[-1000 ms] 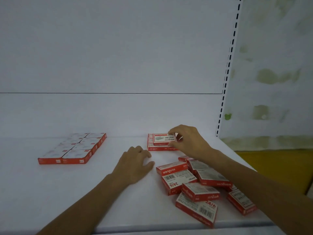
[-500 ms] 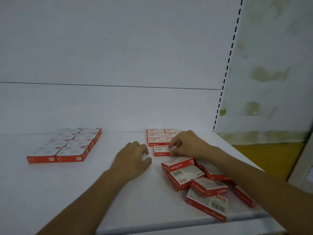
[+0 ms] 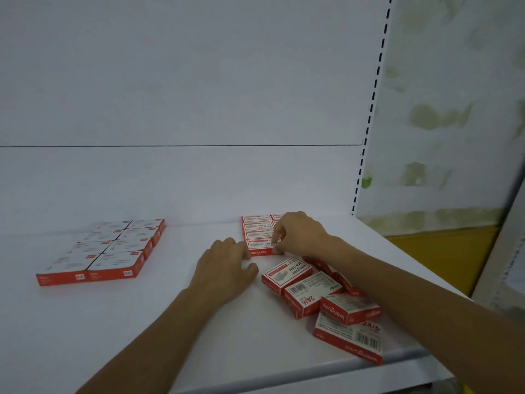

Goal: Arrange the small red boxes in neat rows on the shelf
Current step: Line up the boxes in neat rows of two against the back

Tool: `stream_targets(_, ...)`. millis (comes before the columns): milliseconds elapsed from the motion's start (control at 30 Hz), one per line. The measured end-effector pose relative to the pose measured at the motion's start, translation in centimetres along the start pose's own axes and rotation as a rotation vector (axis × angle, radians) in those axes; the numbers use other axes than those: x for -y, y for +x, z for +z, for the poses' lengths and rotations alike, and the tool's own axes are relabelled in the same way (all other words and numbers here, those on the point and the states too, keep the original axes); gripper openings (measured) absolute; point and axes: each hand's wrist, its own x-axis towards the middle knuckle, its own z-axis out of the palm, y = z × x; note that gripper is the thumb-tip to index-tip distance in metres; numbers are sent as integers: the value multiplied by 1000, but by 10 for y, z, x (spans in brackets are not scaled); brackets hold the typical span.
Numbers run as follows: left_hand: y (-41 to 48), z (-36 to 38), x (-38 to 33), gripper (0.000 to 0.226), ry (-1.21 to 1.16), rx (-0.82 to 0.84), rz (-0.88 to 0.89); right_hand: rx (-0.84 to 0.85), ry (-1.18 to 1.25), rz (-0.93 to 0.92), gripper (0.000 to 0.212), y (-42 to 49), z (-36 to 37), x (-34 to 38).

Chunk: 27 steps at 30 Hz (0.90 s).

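Shelf (image 3: 159,322) carries three lots of small red boxes, all closed, contents not visible.
Left block (image 3: 99,251) sits at left centre of frame; two columns, four rows, edges flush.
Middle block (image 3: 257,227) lies at centre, back row close against the back panel (image 3: 181,180); its right column is mostly hidden by my view of the right hand (image 3: 302,234).
Front box (image 3: 260,247) closes the middle block's left column, touching the box behind it.
Right hand has thumb and forefinger curled in a pinch on that box's right end.
Left hand (image 3: 224,270) rests on the shelf just left of the same box, fingers loosely curled, gripping nothing; contact with the box, cannot tell.
Loose pile (image 3: 312,294) lies at lower right, boxes tilted and overlapping, partly under the right forearm.
Lowest box (image 3: 349,341) sits right at the shelf's front lip.
Open white surface lies between the two blocks and along the lower left of frame; slotted upright (image 3: 369,115) bounds the shelf on the right.
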Motion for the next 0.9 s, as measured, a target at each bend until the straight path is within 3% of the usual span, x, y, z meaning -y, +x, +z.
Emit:
stream_targets(167,-4,-3,-3,19,-67,-11,56,61,160,-50,25,-14,-7,-16)
stream_targets(233,-5,-4,-4,16,-106,-47,66,-9,189,-16,27,-22,-19,-26)
stream_targets(300,-6,-4,-6,14,-158,-57,106,-57,116,67,30,-29,-29,-39)
stream_targets(400,-6,-4,-12,15,-232,-27,190,37,4,216,57,-40,-35,-52)
stream_targets(467,-6,-4,-14,21,-267,18,236,92,-46,257,64,-46,-32,-51)
stream_targets(700,-8,-3,-15,25,-297,51,241,4,-124,222,42,-50,-24,-45)
stream_targets(900,-2,-4,-12,19,-336,-98,230,-139,181,59,32,-46,-30,-42)
